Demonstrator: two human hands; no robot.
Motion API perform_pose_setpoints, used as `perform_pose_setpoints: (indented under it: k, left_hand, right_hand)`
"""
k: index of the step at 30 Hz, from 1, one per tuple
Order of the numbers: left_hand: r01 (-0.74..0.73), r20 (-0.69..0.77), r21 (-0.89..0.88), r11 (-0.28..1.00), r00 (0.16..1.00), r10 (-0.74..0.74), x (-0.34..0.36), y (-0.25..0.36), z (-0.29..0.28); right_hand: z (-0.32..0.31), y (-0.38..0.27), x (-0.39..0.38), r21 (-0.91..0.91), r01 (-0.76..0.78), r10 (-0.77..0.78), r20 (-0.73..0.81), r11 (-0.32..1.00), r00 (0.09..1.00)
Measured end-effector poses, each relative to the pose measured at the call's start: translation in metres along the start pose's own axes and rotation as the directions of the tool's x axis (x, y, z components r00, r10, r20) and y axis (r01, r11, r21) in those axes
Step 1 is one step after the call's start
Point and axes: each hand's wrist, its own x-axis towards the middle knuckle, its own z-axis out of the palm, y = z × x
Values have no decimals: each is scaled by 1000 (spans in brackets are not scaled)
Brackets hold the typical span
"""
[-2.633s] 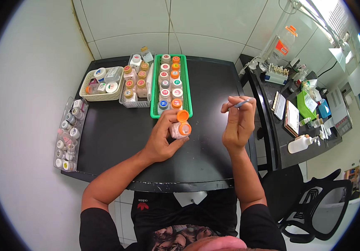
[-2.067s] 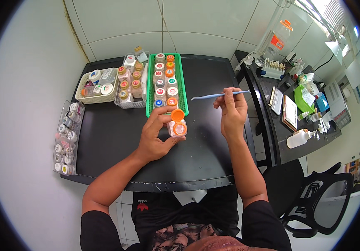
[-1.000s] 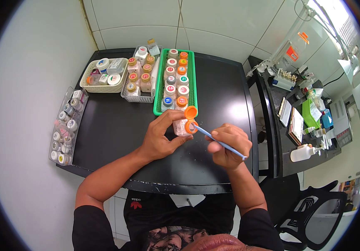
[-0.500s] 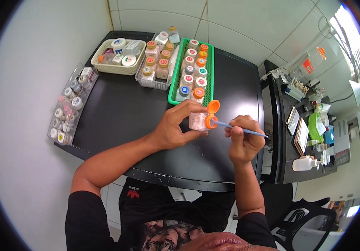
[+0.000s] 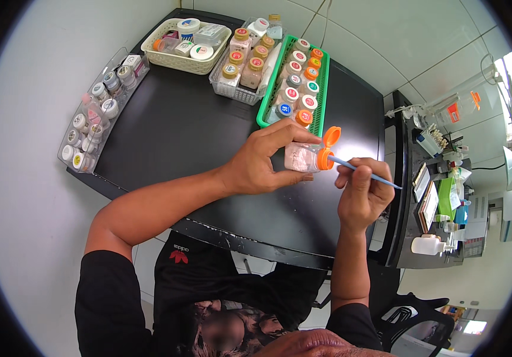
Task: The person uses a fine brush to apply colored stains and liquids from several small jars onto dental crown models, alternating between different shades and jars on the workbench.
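Lying on its side above the black table, a small clear bottle (image 5: 299, 157) of pale pink powder rests in the grip of my left hand (image 5: 255, 159), thumb below and fingers above. Its orange flip cap (image 5: 331, 136) stands open, with the mouth facing right. My right hand (image 5: 365, 195) pinches a thin blue stick-like tool (image 5: 381, 179) between thumb and fingers. The tool's left end reaches the bottle's mouth; how far it goes in is hidden by the orange rim.
Behind my left hand stands a green basket (image 5: 264, 117) of capped bottles. Left of it are a clear basket (image 5: 232, 92) of gold-capped bottles, a cream basket (image 5: 178, 61) and a clear tray (image 5: 64, 143) of small jars. At right, a side counter (image 5: 407, 254) holds a white pump bottle (image 5: 427, 245).
The whole view has shifted, so the table and both hands appear higher and the hands further right. The bottle's mouth now faces more sideways. Both grips are the same.
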Motion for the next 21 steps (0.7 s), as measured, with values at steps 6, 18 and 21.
perform_pose_setpoints:
  k: [6,18,21]
  left_hand:
    - [-5,17,9,1000,1000,5,2,3,0]
    - [-6,2,-6,1000,1000,6,1,1,0]
    - [-5,9,-11,1000,1000,5,1,1,0]
  right_hand:
    - [0,0,-2,-60,-36,36,-5,998,999]
    - [-4,6,1,-9,24,-24,69,1000,997]
    - [-6,7,1,56,19,-24,85,998,996]
